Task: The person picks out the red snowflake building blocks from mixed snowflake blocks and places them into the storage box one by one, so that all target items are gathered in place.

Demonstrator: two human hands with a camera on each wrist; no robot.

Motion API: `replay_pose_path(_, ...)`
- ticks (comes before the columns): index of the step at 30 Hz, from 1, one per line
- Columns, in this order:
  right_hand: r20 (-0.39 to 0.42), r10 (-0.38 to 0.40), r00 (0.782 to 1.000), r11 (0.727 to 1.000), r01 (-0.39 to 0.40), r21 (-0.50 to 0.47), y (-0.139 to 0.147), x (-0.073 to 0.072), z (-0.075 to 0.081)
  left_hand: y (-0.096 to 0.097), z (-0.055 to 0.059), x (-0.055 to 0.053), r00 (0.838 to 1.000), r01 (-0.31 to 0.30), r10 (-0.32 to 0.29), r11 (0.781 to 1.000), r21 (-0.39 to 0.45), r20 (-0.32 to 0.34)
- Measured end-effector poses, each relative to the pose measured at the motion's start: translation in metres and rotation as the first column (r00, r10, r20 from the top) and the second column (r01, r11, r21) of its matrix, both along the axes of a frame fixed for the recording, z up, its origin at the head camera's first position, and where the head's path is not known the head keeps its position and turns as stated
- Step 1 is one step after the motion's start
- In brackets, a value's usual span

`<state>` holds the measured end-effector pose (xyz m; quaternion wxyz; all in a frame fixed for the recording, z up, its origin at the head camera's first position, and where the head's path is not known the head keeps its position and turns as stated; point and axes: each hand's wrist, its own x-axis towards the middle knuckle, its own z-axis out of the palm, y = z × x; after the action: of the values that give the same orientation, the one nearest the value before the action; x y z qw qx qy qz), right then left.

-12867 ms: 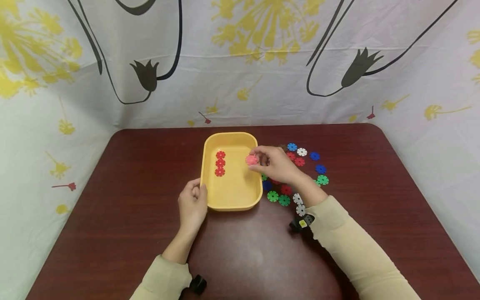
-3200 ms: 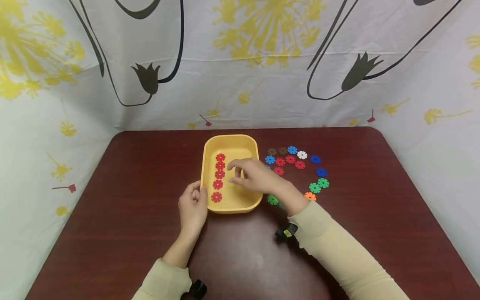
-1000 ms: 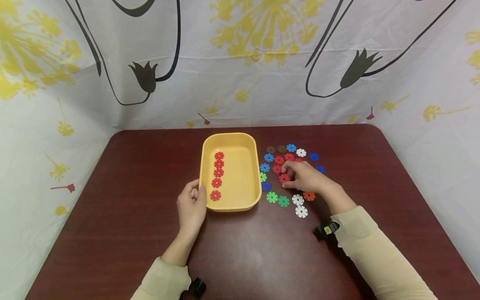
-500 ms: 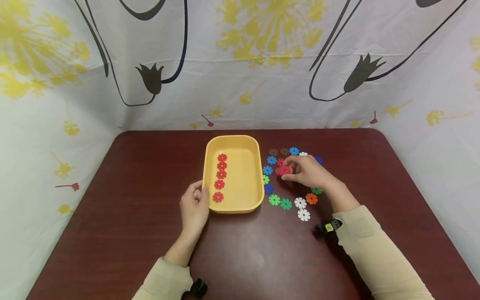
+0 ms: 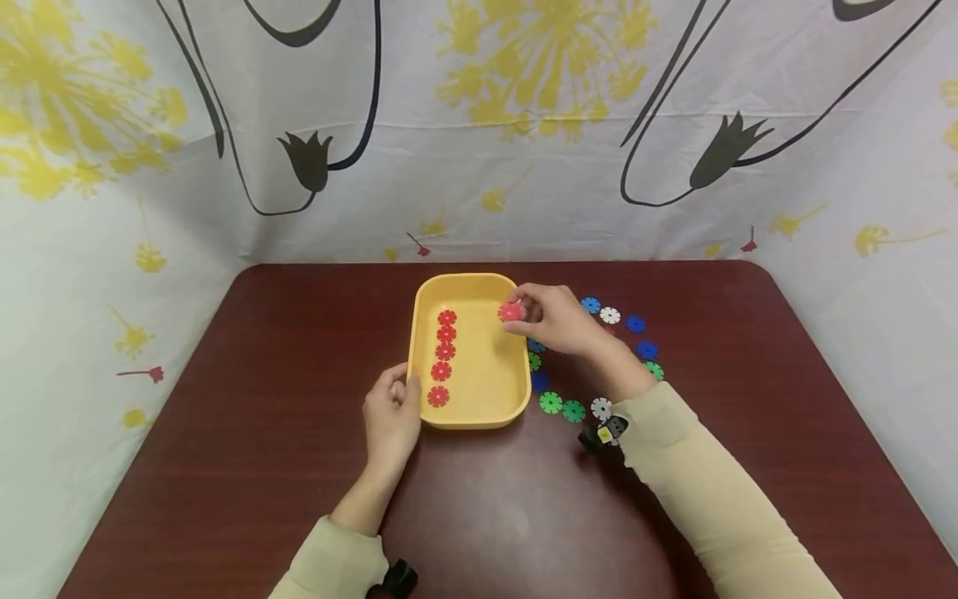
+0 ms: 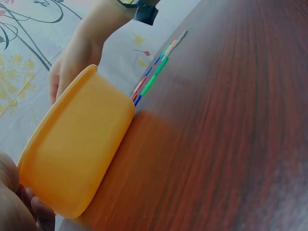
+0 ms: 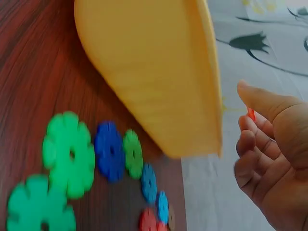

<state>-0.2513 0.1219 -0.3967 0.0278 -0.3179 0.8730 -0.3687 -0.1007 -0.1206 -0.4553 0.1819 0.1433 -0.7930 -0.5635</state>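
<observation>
My left hand [image 5: 392,416] grips the left rim of a yellow plastic tray [image 5: 490,378], thumb on the near side edge. Inside, several red notched plastic discs [image 5: 445,351] lie in a column along the left side. My right hand [image 5: 557,320] pinches another red disc [image 5: 511,311] between thumb and fingers, above the tray by its right rim. In the right wrist view only a sliver of that red disc [image 7: 251,114] shows behind the thumb. The left wrist view shows the tray's outer wall [image 6: 82,144] with my left fingertips [image 6: 42,209] against it.
More notched discs lie on the dark red-brown table [image 5: 479,516] right of the tray: green [image 5: 550,403], blue [image 5: 647,350] and white [image 5: 609,315] ones. The right forearm hides some. A patterned cloth [image 5: 479,183] hangs behind the table.
The column in the tray has grown from three red discs. My right hand has picked a red disc off the table and carried it left to the tray. My left hand keeps its grip.
</observation>
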Motion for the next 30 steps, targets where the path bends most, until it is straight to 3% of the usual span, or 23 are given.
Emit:
replay_pose_path(9, -0.017, 0.030, 0.999, 0.998, -0.029, 0.055, -0.053, -0.009, -0.008, 0.000, -0.002, 0.001, 1.000, 0.009, -0.009, 1.000, -0.006, -0.006)
replay_pose_path(14, -0.004, 0.013, 1.000, 0.988, -0.012, 0.157, -0.076, -0.013, -0.013, -0.001, -0.002, 0.001, 1.000, 0.007, -0.007, 1.000, -0.021, -0.007)
replay_pose_path(19, 0.042, -0.083, 0.996, 0.942, 0.065, 0.329, -0.090, -0.014, -0.012, -0.001, -0.001, 0.001, 1.000, 0.005, -0.005, 1.000, -0.025, -0.007)
replay_pose_path(24, 0.015, -0.135, 0.991, 0.889, 0.115, 0.444, -0.096, -0.019, -0.013, -0.001, 0.001, -0.001, 1.000, 0.002, -0.002, 1.000, -0.016, -0.007)
replay_pose_path(30, 0.030, -0.164, 0.986, 0.875, 0.131, 0.465, -0.102, -0.019, -0.020, -0.002, 0.002, 0.001, 1.000, 0.001, -0.001, 1.000, -0.018, -0.003)
